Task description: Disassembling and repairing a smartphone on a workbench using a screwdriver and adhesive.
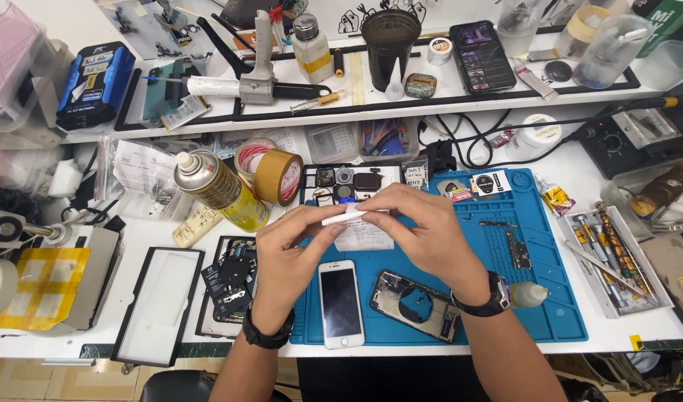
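A small white strip-like piece (pixel 346 217) is held at the centre of the frame, pinched between the fingertips of both hands, which are closed on it from either side. The left hand (pixel 291 249) comes up from the lower middle of the frame with a black watch on its wrist, and the right hand (pixel 423 234) reaches in from the lower right, wearing a dark watch as well. What the white piece is cannot be told exactly. Directly below the hands, a white smartphone with a dark screen (pixel 340 303) is laid face up on the blue silicone work mat (pixel 550 298) that covers the middle of the white table (pixel 654 327). Just to the right of the phone, an opened phone housing with exposed insides (pixel 416 305) is seen on the same mat. A sheet of white paper (pixel 364 237) is lying on the mat, partly hidden beneath the hands. In the left centre of the frame, a gold-coloured spray can with a white nozzle (pixel 221 189) is lying tilted, and a roll of brown packing tape (pixel 279 176) is placed just beside it. At the right edge, a white tray of screwdrivers and thin tools (pixel 613 257) is set on the table, well apart from the hands.
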